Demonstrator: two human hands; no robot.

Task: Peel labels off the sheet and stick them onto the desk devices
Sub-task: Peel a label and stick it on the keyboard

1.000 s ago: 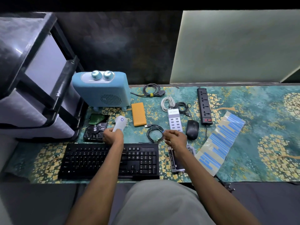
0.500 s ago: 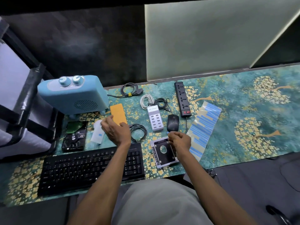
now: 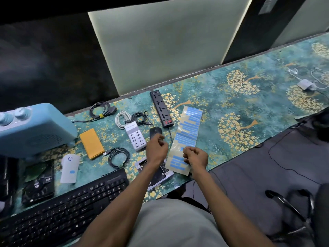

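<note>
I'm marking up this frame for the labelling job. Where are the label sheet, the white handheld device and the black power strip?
label sheet [image 3: 188, 132], head view, middle of the blue-label area.
white handheld device [image 3: 69, 169], head view, centre of its body.
black power strip [image 3: 161, 108], head view, mid socket row.

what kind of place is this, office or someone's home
Probably an office or shared work desk, though a home setup can't be ruled out. A long counter with a frosted partition panel behind it, a keyboard, a power strip and a swivel chair base suggest a workstation.

No legible txt — label sheet [image 3: 187, 134] marks unreadable.
</note>
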